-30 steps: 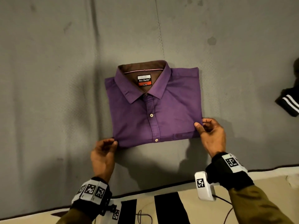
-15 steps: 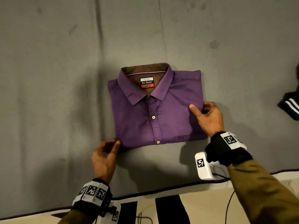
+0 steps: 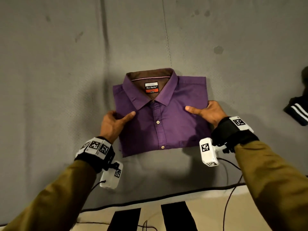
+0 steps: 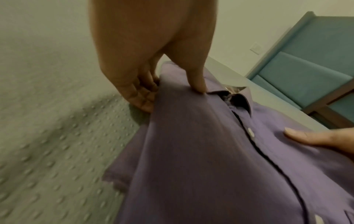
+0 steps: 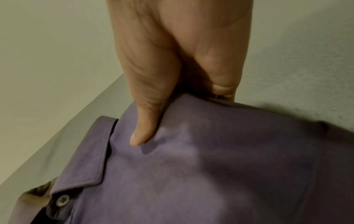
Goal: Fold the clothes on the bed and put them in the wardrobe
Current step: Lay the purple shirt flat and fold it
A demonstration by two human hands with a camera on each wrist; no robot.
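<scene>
A folded purple shirt lies collar-up on the grey bed cover. My left hand grips its left edge, thumb on top near the collar and fingers tucked under the fold. My right hand grips the right edge the same way, thumb flat on the chest panel. The left wrist view shows the shirt with my left hand pinching its side and the right thumb lying on it. In the right wrist view my right hand pinches the shirt edge, thumb above and fingers below.
A dark garment with white stripes lies at the bed's right side. The bed's near edge runs in front of me, with cables hanging below. A teal padded headboard stands beyond the shirt.
Both hands moved up from the shirt's bottom corners to its side edges near the collar and took hold there, thumbs on top. The shirt has not shifted.
</scene>
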